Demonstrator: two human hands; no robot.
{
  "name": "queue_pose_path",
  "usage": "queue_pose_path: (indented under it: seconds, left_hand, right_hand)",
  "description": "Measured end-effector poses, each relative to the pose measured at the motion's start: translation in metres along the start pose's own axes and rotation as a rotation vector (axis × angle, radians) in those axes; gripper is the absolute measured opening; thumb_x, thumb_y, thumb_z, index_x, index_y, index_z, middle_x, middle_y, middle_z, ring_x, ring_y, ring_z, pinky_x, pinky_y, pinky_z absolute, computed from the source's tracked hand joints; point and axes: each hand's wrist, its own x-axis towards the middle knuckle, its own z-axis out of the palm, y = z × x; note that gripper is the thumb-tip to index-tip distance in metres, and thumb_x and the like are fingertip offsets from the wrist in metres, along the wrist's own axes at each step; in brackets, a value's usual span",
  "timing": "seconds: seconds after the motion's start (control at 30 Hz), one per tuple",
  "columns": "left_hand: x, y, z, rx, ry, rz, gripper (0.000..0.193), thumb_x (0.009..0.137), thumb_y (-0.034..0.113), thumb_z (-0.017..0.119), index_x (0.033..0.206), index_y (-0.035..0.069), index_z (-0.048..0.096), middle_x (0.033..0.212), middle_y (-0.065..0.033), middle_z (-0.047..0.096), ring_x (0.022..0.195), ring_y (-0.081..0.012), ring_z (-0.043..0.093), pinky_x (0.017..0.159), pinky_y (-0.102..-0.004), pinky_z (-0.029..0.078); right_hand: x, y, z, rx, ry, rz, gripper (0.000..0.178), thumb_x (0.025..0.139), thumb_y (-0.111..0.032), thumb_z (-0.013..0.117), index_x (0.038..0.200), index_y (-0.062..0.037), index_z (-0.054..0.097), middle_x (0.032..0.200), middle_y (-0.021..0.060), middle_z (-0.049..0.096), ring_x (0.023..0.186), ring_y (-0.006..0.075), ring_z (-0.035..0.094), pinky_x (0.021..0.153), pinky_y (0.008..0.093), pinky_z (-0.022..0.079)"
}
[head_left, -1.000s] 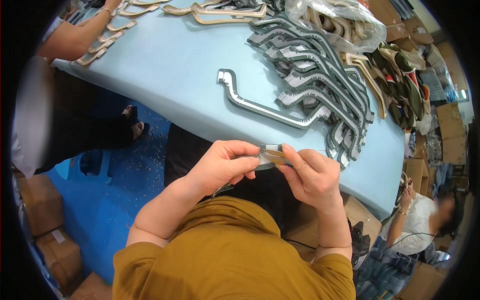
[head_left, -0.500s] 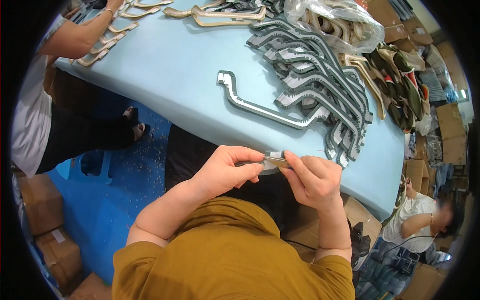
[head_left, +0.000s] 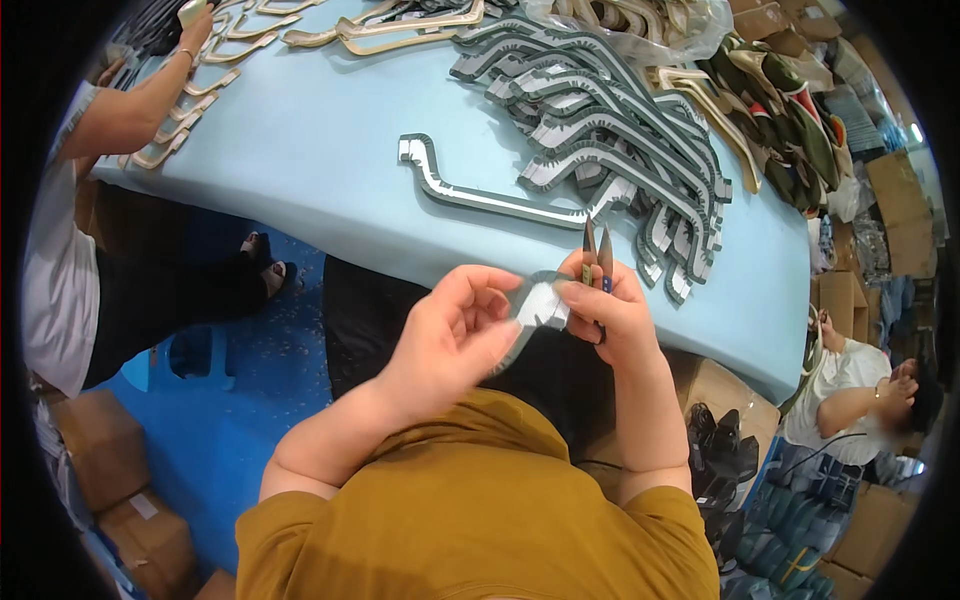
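In front of my chest, a curved dark-grey strip with a white face (head_left: 540,306) spans both hands. My left hand (head_left: 440,335) is closed round its left part, the thumb lying along the strip. Pinched under the thumb of my right hand (head_left: 625,312) is the strip's other end. That same hand also holds small snips (head_left: 597,262), their two pointed blades apart and pointing up toward the table. Just beyond, a long bent grey-and-white strip (head_left: 490,202) lies on the table, its right end at the pile of similar strips (head_left: 610,125).
The pale blue table (head_left: 300,130) holds wooden bent frames (head_left: 410,40) at the far side and a clear plastic bag (head_left: 680,35) of curved pieces. A co-worker (head_left: 130,125) stands at the left; another person (head_left: 840,400) is at the right. Cardboard boxes (head_left: 145,535) stand lower left.
The snips have swung from lying across the strip to pointing upward in my right hand. The strip has turned, showing its white face. The table view has shifted slightly up and left.
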Motion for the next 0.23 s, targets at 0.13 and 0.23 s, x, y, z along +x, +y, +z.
queue_pose_path:
  seconds: [0.13, 0.23]
  left_hand:
    - [0.014, 0.006, -0.011, -0.329, -0.232, -0.466, 0.022, 0.085, 0.013, 0.060, 0.103, 0.003, 0.053, 0.081, 0.0030, 0.054, 0.066, -0.0024, 0.044, 0.053, -0.0173, 0.034]
    - [0.012, -0.006, -0.010, -0.415, -0.245, -0.458, 0.024, 0.084, 0.015, 0.062, 0.104, 0.004, 0.054, 0.080, 0.0040, 0.054, 0.065, -0.0017, 0.045, 0.051, -0.0170, 0.033]
  right_hand:
    - [-0.004, -0.007, 0.002, -0.200, -0.109, 0.017, 0.008, 0.079, -0.009, 0.060, 0.084, -0.0039, 0.056, 0.060, -0.0045, 0.046, 0.047, 0.0018, 0.036, 0.042, 0.0185, 0.024]
    - [-0.003, -0.004, 0.007, -0.380, -0.029, -0.135, 0.011, 0.081, -0.012, 0.059, 0.091, -0.0059, 0.058, 0.074, -0.0024, 0.051, 0.065, 0.0052, 0.044, 0.058, 0.0183, 0.035]
